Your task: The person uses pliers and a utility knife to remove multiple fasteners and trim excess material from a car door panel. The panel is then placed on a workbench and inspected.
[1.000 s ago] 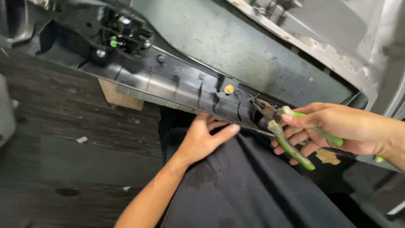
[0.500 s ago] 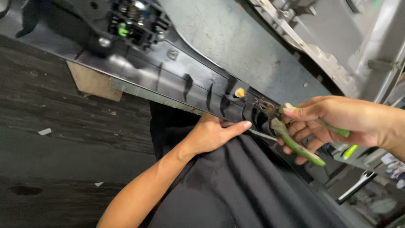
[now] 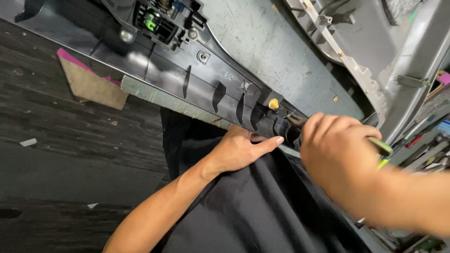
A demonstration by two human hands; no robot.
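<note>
Right hand (image 3: 340, 154) is wrapped tight around the green-handled pliers (image 3: 382, 149), whose nose (image 3: 296, 120) pokes out to the left and meets the black plastic trim panel (image 3: 197, 79) just below a small yellow clip (image 3: 273, 103). Left hand (image 3: 241, 149) lies flat and open under the panel's lower edge, fingers together, fingertip touching the rim right beside the pliers' nose. The panel runs diagonally across the grey metal surface (image 3: 262, 42). Black cloth (image 3: 262, 211) hangs beneath both hands.
</note>
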